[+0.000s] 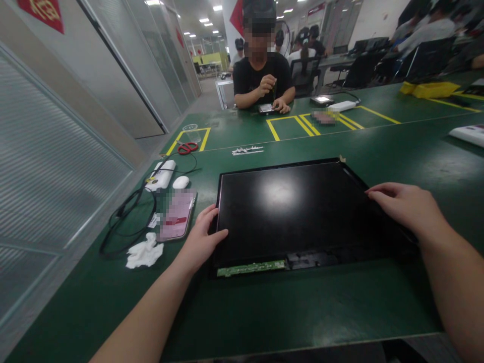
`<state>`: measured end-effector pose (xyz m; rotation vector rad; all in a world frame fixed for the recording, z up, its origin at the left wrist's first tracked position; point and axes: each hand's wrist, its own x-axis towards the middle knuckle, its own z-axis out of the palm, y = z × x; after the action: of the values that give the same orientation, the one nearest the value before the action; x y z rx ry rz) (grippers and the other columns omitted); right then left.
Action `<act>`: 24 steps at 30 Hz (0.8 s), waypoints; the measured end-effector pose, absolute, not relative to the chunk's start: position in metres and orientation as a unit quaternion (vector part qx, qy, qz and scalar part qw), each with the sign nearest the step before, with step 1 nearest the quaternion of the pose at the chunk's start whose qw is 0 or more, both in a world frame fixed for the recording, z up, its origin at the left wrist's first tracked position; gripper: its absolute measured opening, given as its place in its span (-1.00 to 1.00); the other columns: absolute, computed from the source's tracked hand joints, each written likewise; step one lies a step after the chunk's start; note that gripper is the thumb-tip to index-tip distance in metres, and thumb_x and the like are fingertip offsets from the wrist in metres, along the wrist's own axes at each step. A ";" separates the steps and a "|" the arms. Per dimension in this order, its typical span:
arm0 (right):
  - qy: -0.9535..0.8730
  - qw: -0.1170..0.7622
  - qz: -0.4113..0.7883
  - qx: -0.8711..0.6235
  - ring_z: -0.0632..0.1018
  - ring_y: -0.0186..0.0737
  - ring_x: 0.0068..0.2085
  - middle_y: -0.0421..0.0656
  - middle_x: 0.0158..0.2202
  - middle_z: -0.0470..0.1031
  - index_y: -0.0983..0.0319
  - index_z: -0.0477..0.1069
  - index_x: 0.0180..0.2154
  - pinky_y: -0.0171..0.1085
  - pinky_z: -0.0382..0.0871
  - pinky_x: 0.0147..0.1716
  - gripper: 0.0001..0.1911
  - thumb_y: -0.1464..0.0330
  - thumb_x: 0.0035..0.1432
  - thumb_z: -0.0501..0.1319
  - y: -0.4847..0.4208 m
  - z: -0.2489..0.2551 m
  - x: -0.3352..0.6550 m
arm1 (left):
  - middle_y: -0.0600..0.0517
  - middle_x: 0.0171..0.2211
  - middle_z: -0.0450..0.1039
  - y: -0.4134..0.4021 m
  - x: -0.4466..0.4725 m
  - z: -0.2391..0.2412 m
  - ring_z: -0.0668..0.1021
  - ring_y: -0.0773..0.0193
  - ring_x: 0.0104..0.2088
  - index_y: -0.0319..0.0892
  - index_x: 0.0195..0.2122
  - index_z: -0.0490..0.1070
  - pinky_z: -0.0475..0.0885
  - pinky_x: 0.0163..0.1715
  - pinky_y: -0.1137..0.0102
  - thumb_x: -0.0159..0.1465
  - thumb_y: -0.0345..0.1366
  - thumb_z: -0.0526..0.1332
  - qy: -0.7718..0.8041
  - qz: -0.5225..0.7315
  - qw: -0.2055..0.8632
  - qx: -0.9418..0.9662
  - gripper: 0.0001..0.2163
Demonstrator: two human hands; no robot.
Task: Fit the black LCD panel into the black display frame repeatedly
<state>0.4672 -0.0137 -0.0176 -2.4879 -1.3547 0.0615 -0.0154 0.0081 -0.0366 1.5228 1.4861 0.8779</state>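
Observation:
A large black display panel (287, 212) lies flat in front of me, a bright reflection on its glossy face. A narrow green circuit board (251, 268) runs along the left part of its near edge. My left hand (204, 234) grips the panel's left edge, thumb over the face and fingers along the side. At the opposite edge, the thumb and index finger of my right hand (406, 204) are pinched together on the rim; its other fingers are curled and partly hidden. A small piece of tan tape (342, 159) sticks up at the far right corner.
On the green table (302, 312), left of the panel, are a phone (176, 216), crumpled tissue (144, 251), white mouse (180, 182), power strip (162, 175), black cable (109, 229), red-handled scissors (188, 148) and clear cup (192, 133). Across sits a person (262, 75) handling a small device.

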 end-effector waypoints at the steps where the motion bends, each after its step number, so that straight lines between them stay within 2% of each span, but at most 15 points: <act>1: -0.474 0.153 0.024 -0.867 0.57 -0.01 -0.29 -0.11 -0.29 0.66 0.04 0.67 -0.28 -0.14 0.37 -0.32 -0.63 0.06 0.04 0.17 -0.014 -0.017 0.467 | -0.18 0.44 0.13 0.008 -0.016 -0.037 0.22 -0.11 0.44 -0.16 0.12 0.48 0.09 0.43 0.03 0.07 -0.27 0.35 0.592 0.346 0.404 0.606 -0.47; 9: -0.475 0.145 0.029 -0.868 0.57 0.01 -0.26 -0.11 -0.26 0.66 0.03 0.67 -0.27 -0.12 0.38 -0.29 -0.64 0.06 0.06 0.17 -0.014 -0.015 0.464 | -0.23 0.45 0.11 0.008 -0.012 -0.033 0.20 -0.10 0.45 -0.24 0.22 0.42 0.07 0.45 0.03 0.13 -0.30 0.29 0.615 0.303 0.356 0.635 -0.42; 14: -0.467 0.143 0.039 -0.872 0.58 0.02 -0.24 -0.11 -0.25 0.66 0.03 0.67 -0.25 -0.11 0.38 -0.26 -0.63 0.05 0.07 0.16 -0.013 -0.015 0.465 | -0.26 0.43 0.14 0.006 -0.009 -0.031 0.23 -0.14 0.44 -0.26 0.23 0.41 0.09 0.43 -0.02 0.21 -0.17 0.29 0.621 0.275 0.309 0.666 -0.44; 21: -0.441 0.167 0.059 -0.880 0.57 0.01 -0.25 -0.11 -0.28 0.64 0.05 0.65 -0.30 -0.11 0.39 -0.27 -0.67 0.08 0.01 0.19 -0.014 -0.006 0.464 | -0.26 0.40 0.18 0.006 -0.011 -0.034 0.28 -0.13 0.41 -0.22 0.20 0.42 0.15 0.41 -0.02 0.20 -0.16 0.31 0.610 0.276 0.289 0.684 -0.46; 24: -0.421 0.178 0.065 -0.887 0.57 0.01 -0.23 -0.09 -0.25 0.64 0.05 0.66 -0.23 -0.09 0.41 -0.23 -0.62 0.07 0.03 0.17 -0.015 -0.004 0.466 | -0.24 0.39 0.20 0.007 -0.013 -0.035 0.29 -0.12 0.41 -0.19 0.19 0.43 0.16 0.40 -0.02 0.21 -0.16 0.31 0.605 0.283 0.293 0.684 -0.48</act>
<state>0.4665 -0.0150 -0.0040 -2.5089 -1.1897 0.1834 -0.0134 0.0071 -0.0354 1.8211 1.6123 0.7549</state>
